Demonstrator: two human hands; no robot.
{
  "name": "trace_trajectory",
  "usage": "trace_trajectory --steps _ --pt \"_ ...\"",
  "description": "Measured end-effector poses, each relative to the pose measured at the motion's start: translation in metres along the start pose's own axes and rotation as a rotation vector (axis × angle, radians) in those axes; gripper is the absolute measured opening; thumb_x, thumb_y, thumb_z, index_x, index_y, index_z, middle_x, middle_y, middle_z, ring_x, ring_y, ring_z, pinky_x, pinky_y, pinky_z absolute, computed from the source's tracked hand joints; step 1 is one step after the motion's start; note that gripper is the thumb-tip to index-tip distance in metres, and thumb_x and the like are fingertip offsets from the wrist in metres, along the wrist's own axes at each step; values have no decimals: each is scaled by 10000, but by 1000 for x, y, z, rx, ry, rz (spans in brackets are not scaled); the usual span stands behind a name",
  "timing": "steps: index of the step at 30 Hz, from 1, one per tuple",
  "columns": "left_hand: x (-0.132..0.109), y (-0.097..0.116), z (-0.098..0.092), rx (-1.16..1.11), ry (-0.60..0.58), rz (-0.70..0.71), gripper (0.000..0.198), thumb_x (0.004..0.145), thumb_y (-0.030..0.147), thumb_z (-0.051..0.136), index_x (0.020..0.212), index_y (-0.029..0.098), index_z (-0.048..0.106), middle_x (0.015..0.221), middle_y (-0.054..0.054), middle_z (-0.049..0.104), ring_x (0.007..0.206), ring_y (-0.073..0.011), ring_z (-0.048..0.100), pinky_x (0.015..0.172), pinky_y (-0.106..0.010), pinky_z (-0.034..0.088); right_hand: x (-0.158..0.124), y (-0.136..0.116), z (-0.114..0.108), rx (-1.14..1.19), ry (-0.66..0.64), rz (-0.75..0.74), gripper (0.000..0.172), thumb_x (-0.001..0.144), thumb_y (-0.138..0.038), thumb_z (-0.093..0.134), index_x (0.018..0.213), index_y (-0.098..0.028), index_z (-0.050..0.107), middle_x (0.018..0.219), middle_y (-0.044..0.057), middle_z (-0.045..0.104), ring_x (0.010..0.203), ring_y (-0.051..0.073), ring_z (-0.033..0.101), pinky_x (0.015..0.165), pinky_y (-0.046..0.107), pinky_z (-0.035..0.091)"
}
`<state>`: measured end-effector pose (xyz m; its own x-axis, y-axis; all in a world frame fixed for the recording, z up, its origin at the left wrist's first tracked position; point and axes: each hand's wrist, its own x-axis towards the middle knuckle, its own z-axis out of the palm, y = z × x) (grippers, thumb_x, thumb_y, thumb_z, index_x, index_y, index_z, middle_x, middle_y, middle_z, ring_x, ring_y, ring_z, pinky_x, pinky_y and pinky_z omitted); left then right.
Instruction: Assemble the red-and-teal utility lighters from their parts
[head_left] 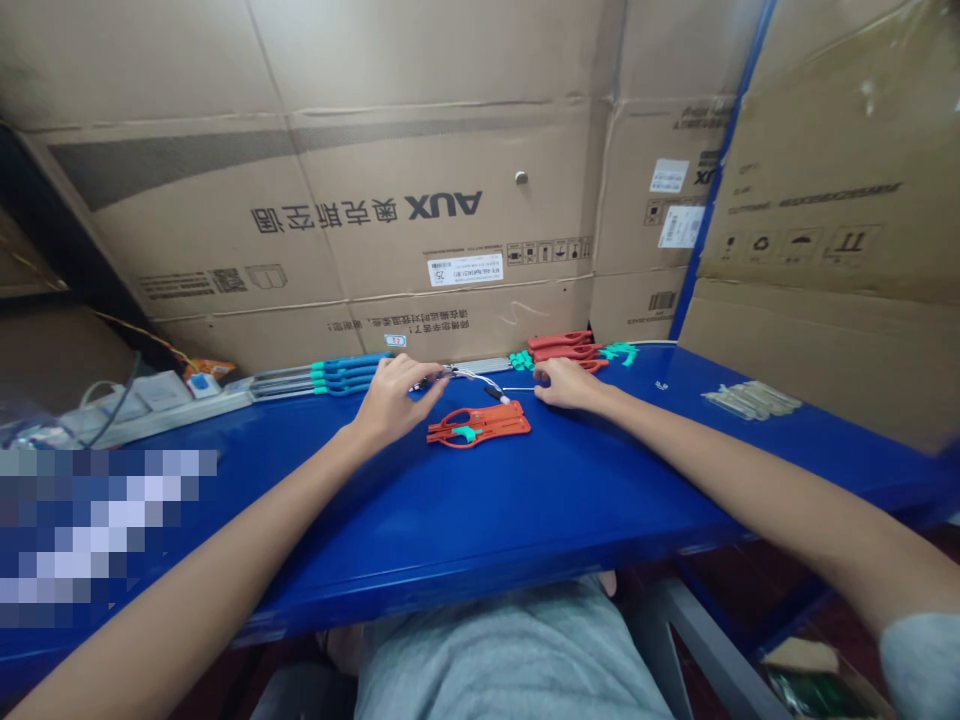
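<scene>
Your left hand [391, 398] is part closed, thumb and fingertips brought together on a bundle of wires [474, 376], with a dark bit showing between them. Your right hand [568, 384] is curled, thumb and forefinger close together at the end of a thin white strand [517, 389]; you can't tell from here whether they actually grip it.

The wires arch rightward from your left fingertips to a black sleeve [493, 394] with a pale end, at the far edge of the orange casing [499, 422]. That casing lies flat between and slightly nearer you than your hands, closer to the table's [480, 515] back edge than its front. Its looped handle points left and a teal trigger [466, 434] sits within the loop.

Your left fingers cover part of the wires, and whatever is in your palms is hidden. The strand's right end vanishes at your right fingertips. Coarse pixels blot out the table's left front area, and your right sleeve [924, 660] is cut off at the side of the view.
</scene>
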<state>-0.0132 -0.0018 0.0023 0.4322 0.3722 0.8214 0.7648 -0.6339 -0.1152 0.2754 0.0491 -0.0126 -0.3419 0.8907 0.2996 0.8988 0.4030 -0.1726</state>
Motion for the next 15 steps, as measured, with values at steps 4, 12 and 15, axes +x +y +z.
trace_trajectory --steps 4,12,15 --pt "1 10 0 -103 20 -91 169 876 323 572 907 189 670 746 -21 684 671 -152 593 673 -294 438 -8 -19 0 86 122 -204 277 850 -228 571 1104 -137 629 1094 124 671 1026 218 619 912 327 461" --pt "1 13 1 -147 -8 -108 158 845 313 587 868 177 665 760 -41 660 710 -177 597 673 -310 468 -24 -47 -1 270 303 -598 278 877 -247 530 1117 -128 607 1030 130 669 944 214 624 830 370 510" --pt "1 15 1 -201 -5 -127 152 841 312 590 839 180 665 753 -31 660 688 -161 596 643 -289 474 -26 -48 -1 287 303 -596 324 880 -252 537 1179 -138 582 1065 127 667 944 207 628 838 373 510"
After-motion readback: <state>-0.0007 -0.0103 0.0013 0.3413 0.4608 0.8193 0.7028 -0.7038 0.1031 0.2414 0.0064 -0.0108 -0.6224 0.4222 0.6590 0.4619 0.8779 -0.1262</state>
